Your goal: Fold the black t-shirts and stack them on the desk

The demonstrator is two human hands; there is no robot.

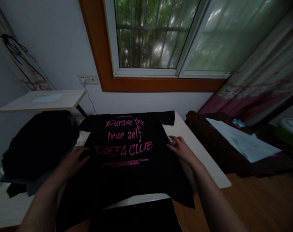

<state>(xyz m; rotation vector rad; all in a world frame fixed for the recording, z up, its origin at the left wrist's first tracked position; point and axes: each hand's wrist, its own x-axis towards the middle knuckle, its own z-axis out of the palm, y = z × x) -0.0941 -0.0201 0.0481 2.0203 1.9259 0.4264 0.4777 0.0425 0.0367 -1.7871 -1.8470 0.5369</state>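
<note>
Loosely parted, the fingers of the right hand (181,149) meet the right edge of a black T-shirt (127,180), thumb and forefinger set apart with a small gap between them. The left hand (75,159) lies at the shirt's opposite edge, its fingers likewise a little spread, tips on the cloth; whether either hand pinches any fabric, I cannot tell. The shirt is spread out over a pale table (180,127), sleeves toward the wall, hem toward the person, with pink lettering (124,137) that includes "Pursue the true self". Nearer the person, just past the hem, is another piece of black cloth (136,216). Left of the shirt sits a heap of dark clothing (40,145), behind which a raised shelf (72,100) carries a sheet of paper (47,98). Beyond the table, a wall socket (88,79) and a wood-framed window (151,35) face the person; at right, white sheets (243,140) rest on something dark brown.
</note>
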